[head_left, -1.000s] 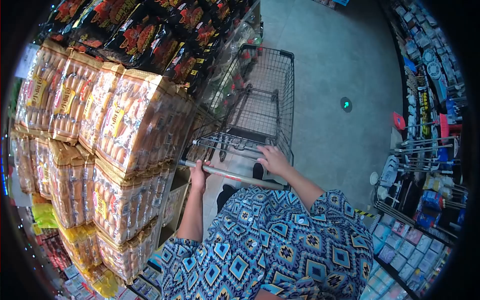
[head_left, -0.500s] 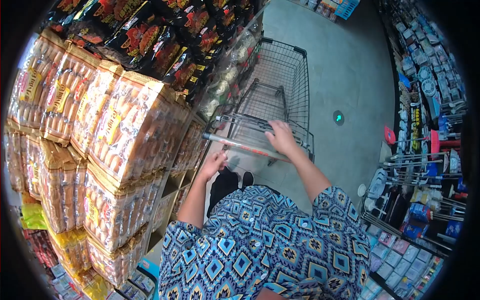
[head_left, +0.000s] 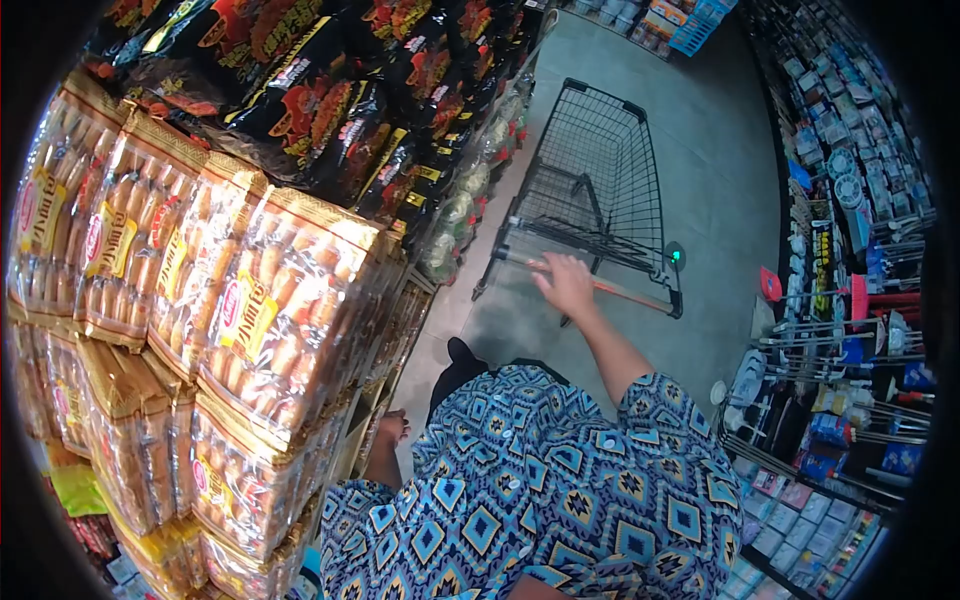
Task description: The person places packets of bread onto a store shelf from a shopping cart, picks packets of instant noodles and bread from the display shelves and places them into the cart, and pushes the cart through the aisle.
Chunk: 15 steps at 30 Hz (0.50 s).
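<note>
An empty wire shopping cart (head_left: 600,170) stands ahead of me, angled to the right. My right hand (head_left: 566,284) rests on the middle of its handle (head_left: 630,293), with the fingers over the bar. Low at my left side, beside the shelf edge, is my left hand (head_left: 394,427); it is off the handle, its fingers look loosely curled, and I cannot make out anything in it. Close to that hand on the left are stacked clear packs of small bread rolls (head_left: 270,320) with gold edges.
Black snack bags (head_left: 310,100) lie above the bread packs. On the right runs a shelf with household goods and a red dustpan (head_left: 770,284). A blue basket (head_left: 703,25) is at the far end. A green arrow light (head_left: 676,255) shows on the grey floor.
My left hand has let go of the handle and dropped back to my left side. The cart has moved forward and to the right, with my right hand still on its handle.
</note>
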Motion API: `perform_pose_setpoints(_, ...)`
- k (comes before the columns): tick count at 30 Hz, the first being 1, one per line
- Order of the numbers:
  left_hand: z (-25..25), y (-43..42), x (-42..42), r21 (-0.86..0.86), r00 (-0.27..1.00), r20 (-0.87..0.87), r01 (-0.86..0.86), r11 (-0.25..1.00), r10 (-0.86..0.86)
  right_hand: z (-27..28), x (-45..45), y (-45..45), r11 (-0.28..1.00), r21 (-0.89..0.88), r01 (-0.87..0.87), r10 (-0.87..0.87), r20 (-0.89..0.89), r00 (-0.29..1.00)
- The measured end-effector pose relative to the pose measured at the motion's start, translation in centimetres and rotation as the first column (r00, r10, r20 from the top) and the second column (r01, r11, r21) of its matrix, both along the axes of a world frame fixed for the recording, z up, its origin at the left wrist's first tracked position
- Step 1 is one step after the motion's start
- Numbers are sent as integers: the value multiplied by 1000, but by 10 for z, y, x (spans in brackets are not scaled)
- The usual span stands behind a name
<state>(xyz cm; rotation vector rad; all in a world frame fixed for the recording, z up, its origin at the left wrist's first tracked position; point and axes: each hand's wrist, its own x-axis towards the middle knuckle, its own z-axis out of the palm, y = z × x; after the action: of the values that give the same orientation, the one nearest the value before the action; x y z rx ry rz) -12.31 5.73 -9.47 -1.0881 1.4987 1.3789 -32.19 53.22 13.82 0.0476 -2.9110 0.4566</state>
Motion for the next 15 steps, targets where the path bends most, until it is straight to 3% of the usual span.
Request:
perform_pose_setpoints(6,-5,37,-58,-16,972,-196,126,992,-127,5,-50,23,988,1,155,-155,66,986)
perform_pose_setpoints(8,15,58,-80,13,962,-258,95,995,-88,4,-65,31,985,10,171,-171,122,978)
perform_pose_setpoints(15,30,90,-131,50,940,-306,177,983,-153,8,-111,49,964,25,263,-257,316,913)
